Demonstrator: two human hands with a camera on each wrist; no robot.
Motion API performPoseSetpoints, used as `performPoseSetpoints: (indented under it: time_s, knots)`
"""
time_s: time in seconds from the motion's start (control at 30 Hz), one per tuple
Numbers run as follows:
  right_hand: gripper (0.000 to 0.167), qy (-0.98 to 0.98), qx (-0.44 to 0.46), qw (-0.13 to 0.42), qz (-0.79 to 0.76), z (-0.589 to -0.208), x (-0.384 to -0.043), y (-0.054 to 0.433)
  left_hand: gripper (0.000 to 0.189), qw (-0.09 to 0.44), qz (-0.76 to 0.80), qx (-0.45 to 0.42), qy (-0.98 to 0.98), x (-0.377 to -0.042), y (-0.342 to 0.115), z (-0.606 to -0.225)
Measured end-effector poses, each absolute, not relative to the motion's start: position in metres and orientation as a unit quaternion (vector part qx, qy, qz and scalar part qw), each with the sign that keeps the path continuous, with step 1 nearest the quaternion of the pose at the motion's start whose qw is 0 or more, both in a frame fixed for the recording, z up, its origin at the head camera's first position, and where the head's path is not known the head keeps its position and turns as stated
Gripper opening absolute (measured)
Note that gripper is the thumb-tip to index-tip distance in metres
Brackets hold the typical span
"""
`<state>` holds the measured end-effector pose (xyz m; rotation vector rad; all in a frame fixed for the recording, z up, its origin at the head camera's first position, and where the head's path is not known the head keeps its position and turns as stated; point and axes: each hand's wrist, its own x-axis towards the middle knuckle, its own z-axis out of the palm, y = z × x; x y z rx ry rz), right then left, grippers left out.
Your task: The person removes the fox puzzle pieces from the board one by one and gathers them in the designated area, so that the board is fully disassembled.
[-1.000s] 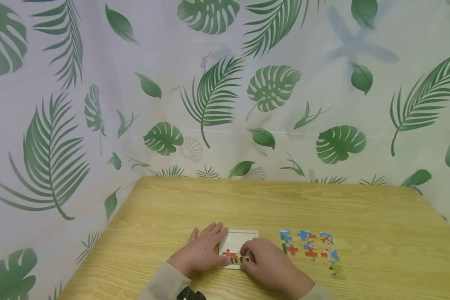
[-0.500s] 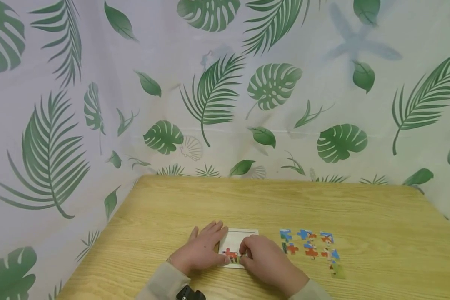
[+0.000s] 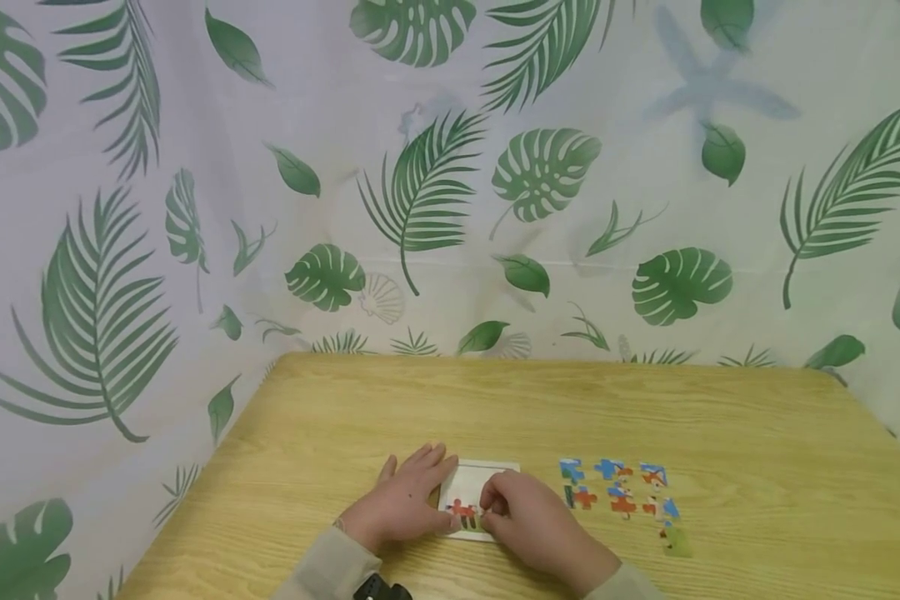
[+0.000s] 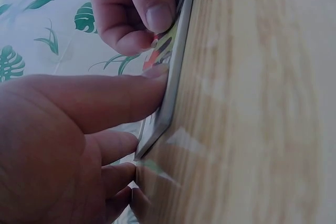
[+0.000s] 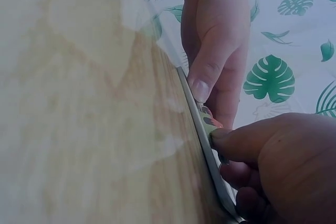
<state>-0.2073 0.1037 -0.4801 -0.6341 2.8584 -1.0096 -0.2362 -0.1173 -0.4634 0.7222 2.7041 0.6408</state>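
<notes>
A shallow white puzzle tray (image 3: 487, 468) lies on the table, its lower left part filled with red and green jigsaw pieces (image 3: 461, 509). My left hand (image 3: 403, 502) lies along the tray's left side, fingers extended, the thumb resting over the bottom left corner. At the tray's lower right, my right hand (image 3: 537, 523) pinches a jigsaw piece between thumb and curled fingers, low over the tray. In the right wrist view, the right thumb (image 5: 244, 139) meets the green and red printed surface (image 5: 211, 121) just inside the rim. The right fingers hide most of the held piece.
Several loose jigsaw pieces (image 3: 621, 502) in blue, red and green lie to the right of the tray. A green one (image 3: 677, 541) lies nearest the front. The wooden table (image 3: 330, 417) ends at a leaf-printed curtain (image 3: 450, 308) behind and at the left.
My right hand has closed in slightly over the tray's lower right, covering more of the piece there. The left hand and the loose pieces have stayed in place.
</notes>
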Motion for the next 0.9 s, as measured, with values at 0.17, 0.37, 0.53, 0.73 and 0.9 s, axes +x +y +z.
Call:
performPoseSetpoints:
  time_s: [0.17, 0.37, 0.53, 0.73, 0.9]
  knots:
    - [0.014, 0.915, -0.206, 0.026, -0.347, -0.477, -0.204, 0.104, 0.084, 0.138, 0.226, 0.249, 0.932, -0.236, -0.118, -0.464]
    - [0.011, 0.899, -0.21, 0.025, -0.384, -0.475, -0.201, 0.107, 0.085, 0.134, 0.222, 0.247, 0.934, -0.236, -0.118, -0.463]
    - [0.011, 0.886, -0.209, 0.04, -0.411, -0.469, -0.2, 0.115, 0.086, 0.136, 0.224, 0.246, 0.933, -0.235, -0.118, -0.463]
    - [0.011, 0.891, -0.175, 0.06, -0.414, -0.466, -0.198, 0.134, 0.086, 0.137, 0.228, 0.247, 0.932, -0.235, -0.12, -0.462]
    - [0.01, 0.903, -0.164, 0.059, -0.394, -0.464, -0.193, 0.157, 0.084, 0.138, 0.232, 0.255, 0.929, -0.234, -0.121, -0.461]
